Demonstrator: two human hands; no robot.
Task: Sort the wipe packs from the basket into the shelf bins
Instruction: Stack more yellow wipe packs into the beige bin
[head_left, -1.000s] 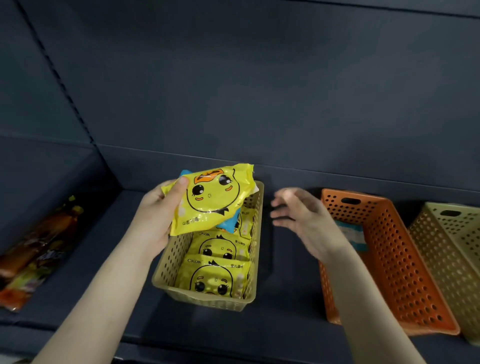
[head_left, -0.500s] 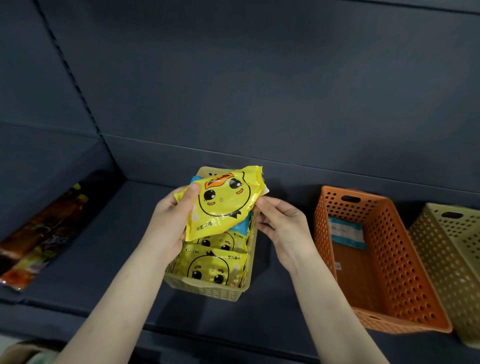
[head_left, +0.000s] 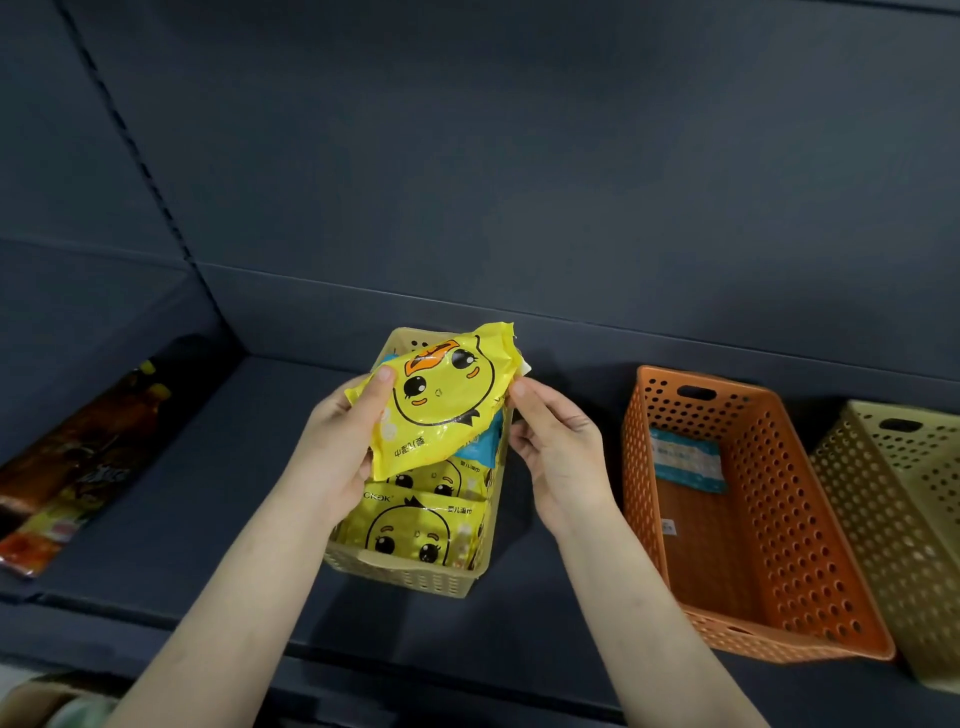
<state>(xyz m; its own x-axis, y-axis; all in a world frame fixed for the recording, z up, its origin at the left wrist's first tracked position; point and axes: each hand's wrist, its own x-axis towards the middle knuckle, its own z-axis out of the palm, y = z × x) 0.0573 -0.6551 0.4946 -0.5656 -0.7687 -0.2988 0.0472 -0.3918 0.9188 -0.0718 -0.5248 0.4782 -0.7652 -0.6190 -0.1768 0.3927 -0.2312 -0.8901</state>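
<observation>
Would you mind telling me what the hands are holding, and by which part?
One yellow wipe pack, over the beige bin: the left hand grips its left end, thumb on the front, and the fingers of the right hand pinch its right edge.

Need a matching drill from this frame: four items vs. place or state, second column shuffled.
1 raised yellow pack
2 orange bin
3 bottles
4 centre bin

A lying at far left
B yellow packs lying inside
C gripped by left hand and right hand
D one blue-and-white pack inside

Pairs: 1-C, 2-D, 3-A, 4-B
</observation>
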